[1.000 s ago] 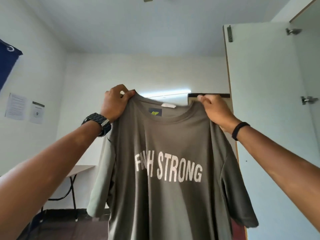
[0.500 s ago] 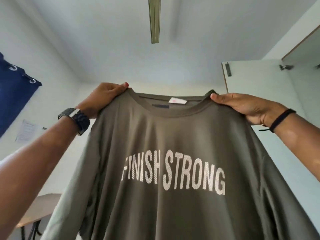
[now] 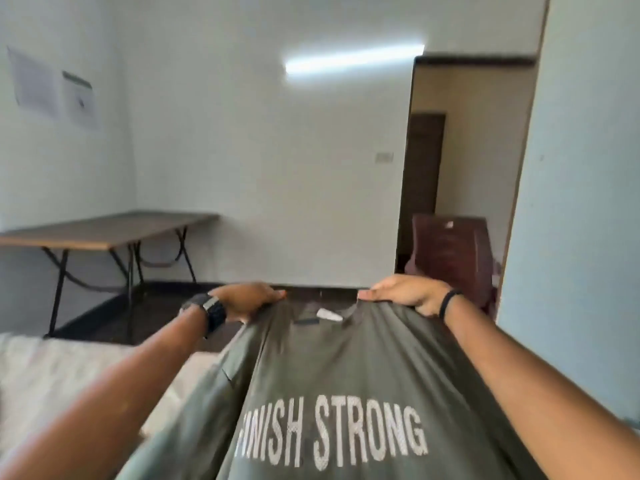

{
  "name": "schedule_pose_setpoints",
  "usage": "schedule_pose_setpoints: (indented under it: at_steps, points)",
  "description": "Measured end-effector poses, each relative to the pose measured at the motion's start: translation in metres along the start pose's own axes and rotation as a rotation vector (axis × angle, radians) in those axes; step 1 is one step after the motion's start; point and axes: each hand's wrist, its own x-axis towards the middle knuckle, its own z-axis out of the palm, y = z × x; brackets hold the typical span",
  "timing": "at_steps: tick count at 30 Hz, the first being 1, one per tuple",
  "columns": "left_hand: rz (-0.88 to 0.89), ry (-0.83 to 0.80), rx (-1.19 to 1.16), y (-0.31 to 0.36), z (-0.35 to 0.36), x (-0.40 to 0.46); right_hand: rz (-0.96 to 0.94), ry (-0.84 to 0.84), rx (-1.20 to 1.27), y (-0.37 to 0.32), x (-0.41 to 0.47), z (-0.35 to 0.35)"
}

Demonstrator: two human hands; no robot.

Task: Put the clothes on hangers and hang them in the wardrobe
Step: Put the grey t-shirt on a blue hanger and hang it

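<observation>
A: Arm pose?
B: Both arms stretched forward and slightly down, roughly parallel. Left hand palm-down, black watch on that wrist. Right hand palm-down too, thin black band on its wrist.

A: Grip?
B: Each hand clenched on the shirt, one at each shoulder beside the neck opening. Fingers curl under the fabric edge, so only knuckles and backs of the hands show.

A: The garment?
B: Olive-green short-sleeved T-shirt with white "FINISH STRONG" print. Held out nearly flat, collar away from the camera, chest print facing up. Body of it runs back toward the wearer and out of the lower edge. White neck tag visible inside the collar.

A: Under it?
B: Pale bed surface at lower left; a sleeve hangs over it. Contact unclear, frame is blurred.

A: Surroundings?
B: Brown folding table with black legs by the left wall, dark red plastic chair in the doorway, pale blue wardrobe door at right.
</observation>
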Motion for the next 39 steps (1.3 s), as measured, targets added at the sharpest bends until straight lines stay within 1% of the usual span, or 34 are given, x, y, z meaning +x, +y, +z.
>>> schedule_pose_setpoints:
  at_steps: [1,3,5,6,7,8,9,10,11,13,14,15,17,19,20,21,22,23,24,25,26,27,29,32,34,36,39]
  points:
    - [-0.085,-0.034,-0.042,-0.035,0.033,0.005,0.08,-0.057,-0.01,0.033,0.013,0.028]
    - [-0.178,-0.03,-0.002,-0.089,0.083,0.015,0.182,-0.091,-0.037,0.085,0.035,0.07]
    - [-0.238,0.004,0.028,-0.129,0.117,0.023,0.26,-0.095,0.015,0.131,0.054,0.095]
    - [-0.281,0.008,0.023,-0.147,0.13,0.027,0.292,-0.141,0.071,0.152,0.061,0.106]
    - [-0.303,-0.011,-0.032,-0.159,0.139,0.031,0.318,-0.182,0.088,0.168,0.066,0.111]
    - [-0.346,-0.046,-0.142,-0.166,0.147,0.033,0.353,-0.216,0.083,0.179,0.069,0.115]
    - [-0.379,-0.051,-0.25,-0.168,0.151,0.033,0.368,-0.228,0.078,0.187,0.072,0.117]
    - [-0.399,-0.042,-0.297,-0.17,0.154,0.036,0.378,-0.213,0.073,0.193,0.077,0.117]
    - [-0.398,-0.028,-0.288,-0.174,0.155,0.046,0.383,-0.157,0.063,0.2,0.085,0.115]
    - [-0.378,0.005,-0.082,-0.183,0.153,0.067,0.355,0.038,-0.067,0.215,0.107,0.112]
    - [-0.376,0.041,0.018,-0.186,0.153,0.077,0.35,0.149,-0.143,0.222,0.119,0.111]
    - [-0.365,0.094,0.075,-0.186,0.155,0.084,0.356,0.251,-0.154,0.227,0.128,0.112]
    - [-0.321,0.236,0.134,-0.189,0.163,0.099,0.388,0.42,-0.015,0.234,0.147,0.121]
    - [-0.269,0.397,0.24,-0.194,0.179,0.109,0.374,0.517,0.042,0.238,0.164,0.137]
    - [-0.218,0.475,0.342,-0.194,0.19,0.108,0.344,0.511,0.01,0.237,0.165,0.146]
    - [-0.17,0.508,0.459,-0.197,0.202,0.107,0.316,0.475,-0.035,0.241,0.166,0.159]
    - [-0.112,0.495,0.535,-0.201,0.215,0.106,0.292,0.408,-0.062,0.244,0.162,0.174]
    - [-0.084,0.4,0.578,-0.206,0.228,0.101,0.272,0.311,-0.14,0.255,0.159,0.192]
    - [-0.073,0.286,0.612,-0.216,0.243,0.097,0.245,0.23,-0.272,0.264,0.15,0.209]
    - [-0.09,0.168,0.628,-0.225,0.256,0.092,0.207,0.196,-0.448,0.274,0.142,0.224]
    - [-0.109,0.092,0.633,-0.237,0.269,0.088,0.164,0.182,-0.6,0.286,0.138,0.238]
    - [-0.103,0.085,0.633,-0.243,0.276,0.087,0.137,0.206,-0.686,0.292,0.133,0.244]
    - [-0.12,0.1,0.644,-0.249,0.281,0.088,0.131,0.235,-0.752,0.297,0.134,0.246]
    - [-0.134,0.069,0.643,-0.243,0.276,0.089,0.165,0.192,-0.805,0.29,0.135,0.242]
    - [-0.114,0.078,0.552,-0.239,0.27,0.083,0.171,0.194,-0.804,0.282,0.128,0.244]
    - [-0.067,0.167,0.402,-0.234,0.26,0.065,0.168,0.191,-0.75,0.266,0.115,0.251]
    - [-0.024,0.297,0.192,-0.236,0.242,0.014,0.161,0.207,-0.537,0.242,0.09,0.277]
